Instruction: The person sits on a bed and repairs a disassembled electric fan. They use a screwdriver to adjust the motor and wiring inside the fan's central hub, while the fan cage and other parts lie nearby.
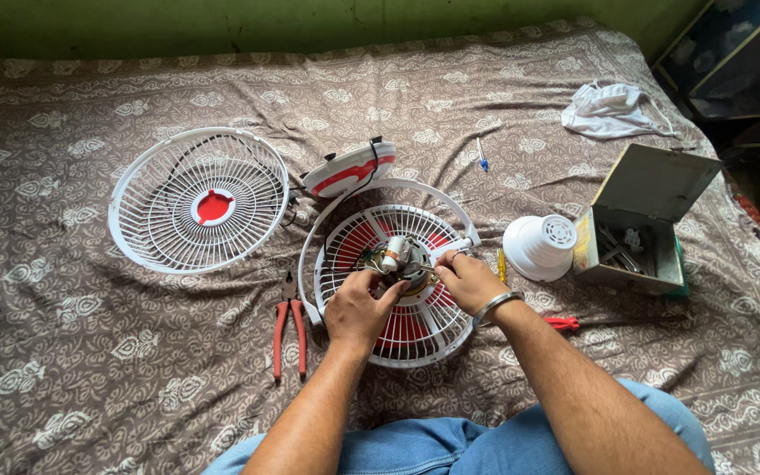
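Down on the patterned brown bedspread (90, 352), both the left hand (358, 310) and right hand (468, 281) are curling their fingers around the metallic motor (400, 257) sitting atop the round white ribbed fan guard (398, 281) (red blades underneath), while red-handled pliers (288, 330) are lying just beside it.

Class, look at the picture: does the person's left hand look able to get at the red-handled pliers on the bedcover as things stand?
Probably yes. The pliers lie on the bedcover just left of the left hand, with nothing between them. The hand rests on the fan motor, so it would have to leave that first.
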